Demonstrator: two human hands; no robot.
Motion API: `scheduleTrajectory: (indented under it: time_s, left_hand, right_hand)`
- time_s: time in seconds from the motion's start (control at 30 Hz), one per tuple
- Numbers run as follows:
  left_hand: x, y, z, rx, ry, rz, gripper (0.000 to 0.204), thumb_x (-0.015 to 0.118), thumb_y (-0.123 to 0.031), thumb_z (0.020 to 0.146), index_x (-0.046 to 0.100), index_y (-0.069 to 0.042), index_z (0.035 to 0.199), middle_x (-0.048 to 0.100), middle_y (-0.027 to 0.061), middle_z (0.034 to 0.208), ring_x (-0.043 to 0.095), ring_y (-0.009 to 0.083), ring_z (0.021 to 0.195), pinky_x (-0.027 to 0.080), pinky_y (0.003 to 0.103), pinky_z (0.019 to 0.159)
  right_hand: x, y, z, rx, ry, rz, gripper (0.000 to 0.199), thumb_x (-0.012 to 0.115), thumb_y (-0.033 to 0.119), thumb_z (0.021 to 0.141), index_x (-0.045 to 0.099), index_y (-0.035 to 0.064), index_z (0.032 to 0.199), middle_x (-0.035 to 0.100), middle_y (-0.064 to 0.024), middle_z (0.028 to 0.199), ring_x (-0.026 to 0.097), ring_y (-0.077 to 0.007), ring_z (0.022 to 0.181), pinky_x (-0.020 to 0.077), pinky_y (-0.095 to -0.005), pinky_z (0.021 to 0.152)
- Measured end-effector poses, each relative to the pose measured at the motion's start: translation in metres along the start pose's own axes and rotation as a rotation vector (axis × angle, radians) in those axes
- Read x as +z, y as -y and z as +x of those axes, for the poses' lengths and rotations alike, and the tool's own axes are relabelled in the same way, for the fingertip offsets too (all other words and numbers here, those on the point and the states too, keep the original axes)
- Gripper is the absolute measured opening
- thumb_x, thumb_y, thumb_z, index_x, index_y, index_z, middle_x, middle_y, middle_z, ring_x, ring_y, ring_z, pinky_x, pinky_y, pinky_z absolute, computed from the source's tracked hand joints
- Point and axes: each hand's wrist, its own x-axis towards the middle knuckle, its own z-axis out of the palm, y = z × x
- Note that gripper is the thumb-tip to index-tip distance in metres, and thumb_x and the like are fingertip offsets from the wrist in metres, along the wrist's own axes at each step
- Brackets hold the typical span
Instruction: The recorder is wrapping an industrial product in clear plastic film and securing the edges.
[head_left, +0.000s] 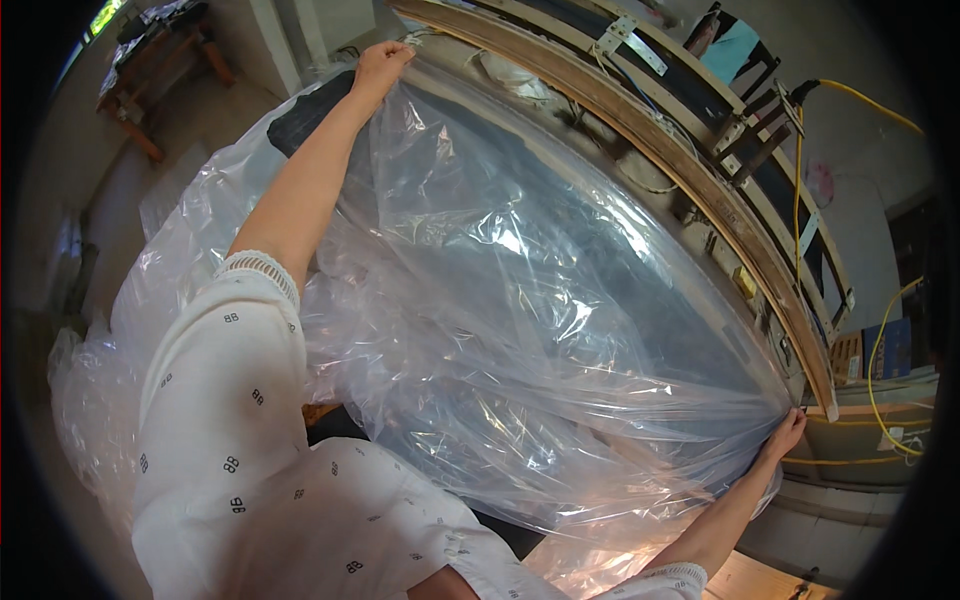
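Large clear crinkled plastic sheet (520, 300) stretched over dark panel on counter (700, 190); left hand (380, 65) gripping far edge, right hand (785, 432) pinching near corner; blue box (893, 347) at right; concrete floor (130, 200) beyond.

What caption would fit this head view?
Both hands, left hand and right hand, stretch a clear plastic sheet over a dark panel beside a wooden frame.

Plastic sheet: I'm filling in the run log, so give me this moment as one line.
left hand: grips plastic sheet far edge | right hand: pinches near edge | sheet: stretched over dark panel | wooden frame alongside
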Motion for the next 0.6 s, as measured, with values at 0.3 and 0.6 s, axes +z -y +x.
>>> scheduleTrajectory:
  time_s: [0.3,0.6]
  left_hand:
    - [0.000,0.003,0.011,-0.083,-0.061,0.194,0.031,0.072,-0.033,0.064,0.061,-0.006,0.073,0.061,0.0046,0.073,0.058,0.0168,0.071,0.044,0.029,0.065]
    - [-0.017,0.007,0.017,-0.287,-0.194,-0.429,0.018,0.045,-0.011,0.084,0.053,0.005,0.089,0.057,0.0166,0.083,0.061,0.0199,0.066,0.050,0.029,0.058]
  right_hand:
    - [0.003,0.010,0.005,-0.014,-0.151,-0.032,0.033,0.060,0.023,0.080,0.044,-0.0047,0.089,0.042,-0.0090,0.086,0.040,-0.0194,0.077,0.0368,-0.0291,0.074]
    - [-0.007,0.006,0.013,0.117,-0.031,0.289,0.025,0.046,0.011,0.085,0.053,-0.0103,0.096,0.054,-0.0145,0.095,0.049,-0.0236,0.086,0.0397,-0.0344,0.081]
